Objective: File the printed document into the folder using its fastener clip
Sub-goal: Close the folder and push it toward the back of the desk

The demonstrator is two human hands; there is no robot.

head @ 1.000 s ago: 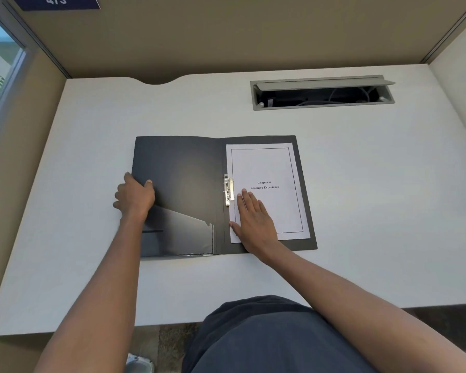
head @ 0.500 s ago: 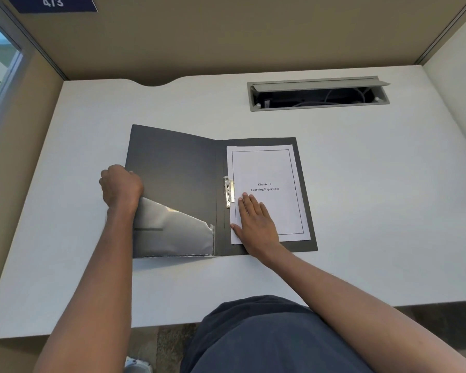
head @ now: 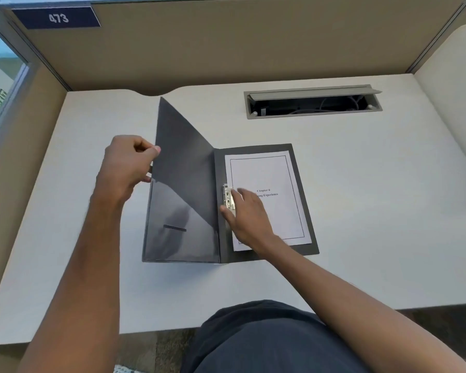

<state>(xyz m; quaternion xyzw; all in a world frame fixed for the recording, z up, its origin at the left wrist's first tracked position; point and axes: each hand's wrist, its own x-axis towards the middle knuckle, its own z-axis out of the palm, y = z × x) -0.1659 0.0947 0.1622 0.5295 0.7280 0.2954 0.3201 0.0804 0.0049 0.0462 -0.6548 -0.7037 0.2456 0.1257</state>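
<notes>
A dark grey folder [head: 304, 200] lies on the white desk, its right half flat. The printed document [head: 277, 173], a white sheet with a framed title, lies on that half. A metal fastener clip [head: 227, 196] sits at the sheet's left edge near the spine. My right hand [head: 249, 220] rests flat on the sheet's lower left, fingers beside the clip. My left hand [head: 125, 164] pinches the outer edge of the folder's left cover [head: 183, 184], which is raised steeply off the desk. Its clear inner pocket shows low on the cover.
An open grey cable tray [head: 312, 102] is set into the desk [head: 374, 211] at the back right. Beige partition walls enclose the desk at the back and both sides. A blue plate numbered 473 [head: 57, 18] hangs at the upper left.
My left hand has lifted the folder's left cover from flat on the desk to a steep angle, swinging it toward the right. My right hand has stayed on the sheet.
</notes>
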